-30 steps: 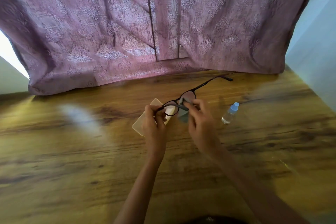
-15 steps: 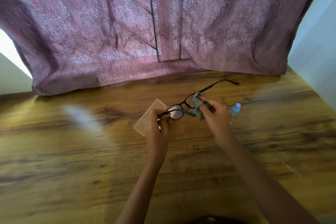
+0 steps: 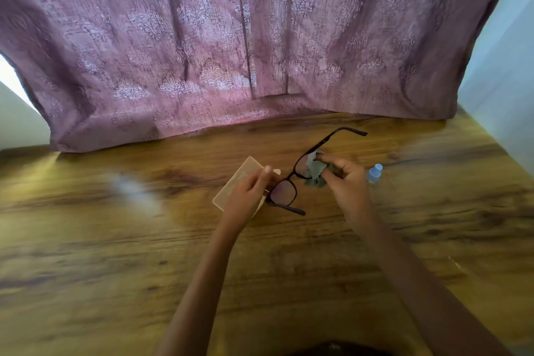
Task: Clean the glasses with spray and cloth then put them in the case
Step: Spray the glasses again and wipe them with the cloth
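Moved: your right hand (image 3: 345,185) and cloth (image 3: 315,167) slid from the bridge out to the far lens.
Grip: right pinches the cloth onto that lens, left hand (image 3: 245,193) pinches the frame's near end.
Where: glasses (image 3: 284,192) held between your hands, long axis near-left to far-right, case (image 3: 234,182) under your left.

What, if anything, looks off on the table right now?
Nothing looks spilled or broken. Left hand grips the glasses, right hand presses the cloth on a lens. Only oddity: a pale blurry patch on the table left of the case; glare or smear, cannot tell.
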A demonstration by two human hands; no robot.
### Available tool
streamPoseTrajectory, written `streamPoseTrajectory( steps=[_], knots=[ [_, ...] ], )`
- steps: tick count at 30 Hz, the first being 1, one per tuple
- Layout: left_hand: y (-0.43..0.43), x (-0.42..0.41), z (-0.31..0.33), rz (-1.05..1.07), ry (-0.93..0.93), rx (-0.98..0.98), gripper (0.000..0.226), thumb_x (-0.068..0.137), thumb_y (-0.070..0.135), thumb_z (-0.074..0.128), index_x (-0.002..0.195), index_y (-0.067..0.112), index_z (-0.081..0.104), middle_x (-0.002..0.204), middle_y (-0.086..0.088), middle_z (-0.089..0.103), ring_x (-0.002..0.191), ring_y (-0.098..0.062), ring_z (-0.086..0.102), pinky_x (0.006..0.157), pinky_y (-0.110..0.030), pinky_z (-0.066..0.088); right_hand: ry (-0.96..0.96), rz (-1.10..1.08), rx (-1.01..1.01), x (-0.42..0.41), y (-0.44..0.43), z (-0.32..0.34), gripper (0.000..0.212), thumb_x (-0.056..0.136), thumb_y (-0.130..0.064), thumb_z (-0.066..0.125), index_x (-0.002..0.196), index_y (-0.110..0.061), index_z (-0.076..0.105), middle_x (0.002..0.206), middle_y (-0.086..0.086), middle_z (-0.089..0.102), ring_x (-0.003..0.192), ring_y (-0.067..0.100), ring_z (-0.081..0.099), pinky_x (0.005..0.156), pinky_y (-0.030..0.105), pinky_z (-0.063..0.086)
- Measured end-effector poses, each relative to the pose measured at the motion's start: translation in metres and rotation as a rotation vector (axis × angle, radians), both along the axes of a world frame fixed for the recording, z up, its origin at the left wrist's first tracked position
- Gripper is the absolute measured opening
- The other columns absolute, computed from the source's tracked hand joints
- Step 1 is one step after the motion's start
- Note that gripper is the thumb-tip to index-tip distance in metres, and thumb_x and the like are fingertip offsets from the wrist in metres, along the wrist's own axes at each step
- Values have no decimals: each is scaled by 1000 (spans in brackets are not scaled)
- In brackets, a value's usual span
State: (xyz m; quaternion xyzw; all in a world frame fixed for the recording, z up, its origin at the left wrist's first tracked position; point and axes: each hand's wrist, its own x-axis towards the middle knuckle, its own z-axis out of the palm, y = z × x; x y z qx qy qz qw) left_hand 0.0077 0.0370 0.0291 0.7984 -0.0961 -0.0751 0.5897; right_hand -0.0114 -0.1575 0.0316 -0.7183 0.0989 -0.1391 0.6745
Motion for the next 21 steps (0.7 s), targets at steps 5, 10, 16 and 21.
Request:
streamPoseTrajectory(
  steps=[5,10,16,21],
  knots=[
    [-13,14,13,-251,61,152,27,98,35,49,94,20,71,85,8,71,77,-2,63,76,-16,49,-41,31,-95,-2,4,-1,36,87,-2,67,89,-38,69,97,-7,71,86,0,67,65,13,53],
    [-16,14,11,-265,-8,217,29,99,28,49,85,12,68,82,-3,70,79,-17,64,81,-44,51,-38,57,-343,-5,4,-4,16,88,-37,64,98,-28,71,103,-15,64,96,6,63,83,25,53],
    [-19,11,7,-240,-27,295,30,99,29,48,84,13,68,84,-4,69,83,-22,64,84,-52,48,-295,-111,-832,-5,9,-4,13,84,-3,70,97,1,70,97,10,63,85,12,56,75,11,42],
    [-18,10,10,-216,-40,306,29,100,28,46,85,15,67,86,-4,69,84,-19,63,84,-49,48,-339,-112,-908,-8,6,-4,22,85,-2,70,106,-1,69,98,10,68,88,19,62,78,12,39]
  ],
)
